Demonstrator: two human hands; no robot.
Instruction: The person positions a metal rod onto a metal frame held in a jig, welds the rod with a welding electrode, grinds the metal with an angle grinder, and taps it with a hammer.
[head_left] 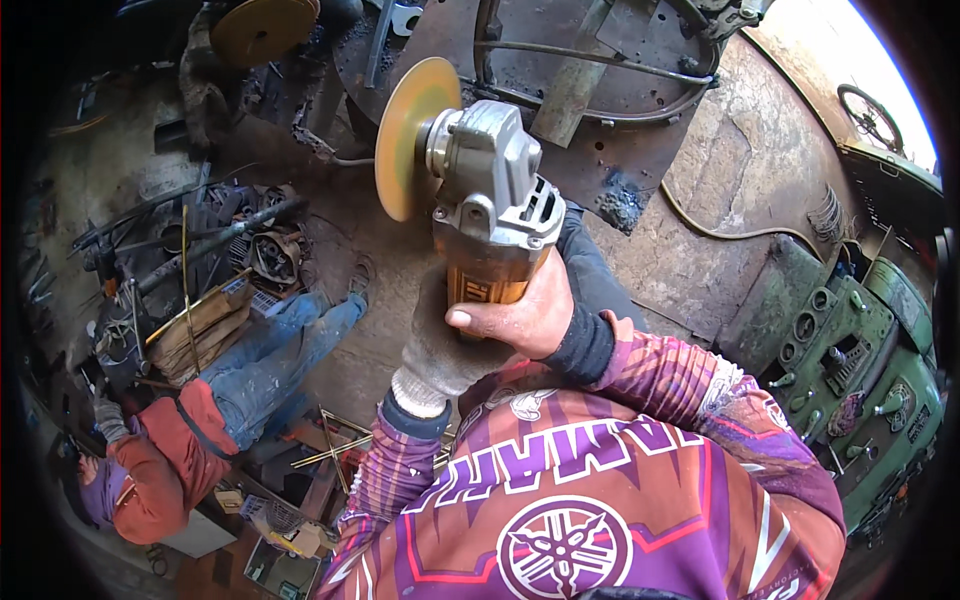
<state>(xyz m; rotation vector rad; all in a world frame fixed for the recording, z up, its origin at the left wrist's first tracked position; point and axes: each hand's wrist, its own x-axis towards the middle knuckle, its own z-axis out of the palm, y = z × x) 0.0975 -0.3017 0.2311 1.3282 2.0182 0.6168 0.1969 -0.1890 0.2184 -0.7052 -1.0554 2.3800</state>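
Observation:
An angle grinder [490,200] with a yellow and grey body is held up in front of my chest, its head pointing away from me. The yellowish disc [415,140] on its left side stands nearly edge-up; no guard shows around it. My right hand [535,315], bare, wraps round the grinder's body with the thumb across its near end. Below it, my left hand [445,350] in a pale work glove is closed about the same end; its fingers are partly hidden behind the tool.
A rusty metal plate [640,170] bearing a round frame [690,95] lies ahead. At right stands a green machine [850,360] with knobs. A co-worker in a red top [170,450] bends at left among scrap metal and rods. A hose [720,232] crosses the floor.

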